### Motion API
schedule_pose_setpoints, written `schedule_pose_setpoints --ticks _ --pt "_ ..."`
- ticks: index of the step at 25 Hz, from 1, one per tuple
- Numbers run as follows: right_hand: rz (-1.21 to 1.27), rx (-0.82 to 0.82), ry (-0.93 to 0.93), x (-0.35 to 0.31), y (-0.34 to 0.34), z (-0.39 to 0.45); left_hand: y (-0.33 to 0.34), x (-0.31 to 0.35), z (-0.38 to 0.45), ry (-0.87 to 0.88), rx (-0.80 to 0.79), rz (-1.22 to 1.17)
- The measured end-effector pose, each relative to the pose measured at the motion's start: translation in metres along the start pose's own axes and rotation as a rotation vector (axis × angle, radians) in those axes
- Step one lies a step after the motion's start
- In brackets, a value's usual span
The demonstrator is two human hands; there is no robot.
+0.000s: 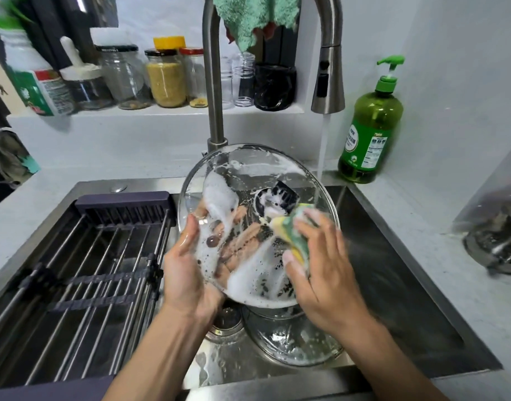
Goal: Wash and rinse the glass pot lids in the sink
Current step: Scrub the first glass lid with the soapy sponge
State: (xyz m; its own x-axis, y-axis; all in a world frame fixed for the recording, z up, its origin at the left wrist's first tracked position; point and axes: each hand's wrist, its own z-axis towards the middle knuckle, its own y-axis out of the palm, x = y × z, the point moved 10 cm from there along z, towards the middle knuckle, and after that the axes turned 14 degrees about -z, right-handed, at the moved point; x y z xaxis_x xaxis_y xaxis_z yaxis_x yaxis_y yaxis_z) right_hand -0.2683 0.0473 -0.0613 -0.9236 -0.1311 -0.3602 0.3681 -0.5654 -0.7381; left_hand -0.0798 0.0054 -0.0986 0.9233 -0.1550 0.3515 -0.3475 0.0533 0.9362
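The left hand [187, 273] grips the rim of a round, foam-streaked glass lid [248, 198], held tilted above the steel sink [407, 285]. The right hand [320, 273] grasps a yellow-green sponge [292, 235] pressed against the lid. A second glass lid [294, 340] lies below in the basin. Water runs from the brushed-metal faucet [328, 68]. The green soap bottle [370, 123] label is unreadable.

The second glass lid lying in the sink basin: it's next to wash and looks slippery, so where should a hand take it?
Probably by its near rim, from above on the person's side. The second lid lies flat on the sink floor, soapy, its far part hidden under the held lid; no knob shows.
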Motion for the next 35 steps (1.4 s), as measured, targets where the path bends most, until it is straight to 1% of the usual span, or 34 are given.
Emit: schedule_pose_setpoints --ticks 1,3,4,6,8,9,11,12,14,15,16,18,21,24,26,27,28,30,31,33,35 --pt "0.000 -0.007 -0.006 0.000 0.001 -0.001 0.000 0.000 -0.001 -0.007 -0.002 0.007" --pt "0.047 0.016 0.137 0.017 0.000 0.001 0.003 -0.002 -0.005 -0.032 -0.020 0.040" --pt "0.066 0.009 0.149 0.019 -0.001 0.001 0.005 -0.003 -0.006 -0.058 -0.025 0.057" --pt "0.084 -0.001 0.101 0.020 0.000 0.003 0.010 -0.008 -0.005 -0.105 -0.041 0.082" --pt "0.225 -0.032 0.247 0.035 0.004 0.005 0.009 -0.009 -0.006 -0.105 -0.049 0.121" --pt "0.307 -0.052 0.285 0.039 0.005 0.004 0.008 -0.009 -0.006 -0.099 -0.046 0.146" --pt "0.365 -0.093 0.196 0.032 0.009 0.007 0.006 -0.012 -0.004 -0.109 -0.038 0.187" --pt "0.395 -0.111 0.180 0.031 0.010 0.009 0.005 -0.013 -0.004 -0.112 -0.031 0.203" --pt "0.484 -0.103 0.332 0.047 0.010 0.013 0.007 -0.016 -0.006 -0.109 -0.040 0.271" --pt "0.522 -0.102 0.365 0.051 0.009 0.015 0.010 -0.017 -0.007 -0.112 -0.067 0.297" --pt "0.508 -0.131 0.328 0.047 0.007 0.021 0.013 -0.019 -0.008 -0.125 -0.093 0.308" --pt "0.488 -0.239 0.220 0.038 0.009 0.031 0.015 -0.022 -0.007 -0.138 -0.117 0.309" --pt "0.423 -0.298 0.272 0.043 0.010 0.041 0.019 -0.024 -0.009 -0.144 -0.157 0.295" --pt "0.379 -0.369 0.121 0.025 0.007 0.055 0.018 -0.021 -0.008 -0.118 -0.166 0.369" --pt "0.310 -0.358 0.168 0.026 0.005 0.058 0.019 -0.025 -0.009 -0.123 -0.176 0.362" --pt "0.278 -0.344 0.164 0.023 0.003 0.059 0.019 -0.027 -0.009 -0.130 -0.181 0.368" --pt "0.227 -0.335 0.075 0.009 0.001 0.062 0.017 -0.027 -0.008 -0.123 -0.181 0.384" --pt "0.155 -0.376 -0.124 -0.019 0.006 0.061 0.016 -0.029 -0.008 -0.128 -0.183 0.407" --pt "0.114 -0.387 -0.122 -0.021 0.009 0.061 0.018 -0.030 -0.008 -0.130 -0.187 0.418" --pt "0.057 -0.382 0.017 -0.011 0.012 0.056 0.016 -0.028 -0.009 -0.114 -0.175 0.466" --pt "0.012 -0.378 -0.124 -0.040 0.013 0.046 0.013 -0.025 -0.006 -0.093 -0.173 0.469"
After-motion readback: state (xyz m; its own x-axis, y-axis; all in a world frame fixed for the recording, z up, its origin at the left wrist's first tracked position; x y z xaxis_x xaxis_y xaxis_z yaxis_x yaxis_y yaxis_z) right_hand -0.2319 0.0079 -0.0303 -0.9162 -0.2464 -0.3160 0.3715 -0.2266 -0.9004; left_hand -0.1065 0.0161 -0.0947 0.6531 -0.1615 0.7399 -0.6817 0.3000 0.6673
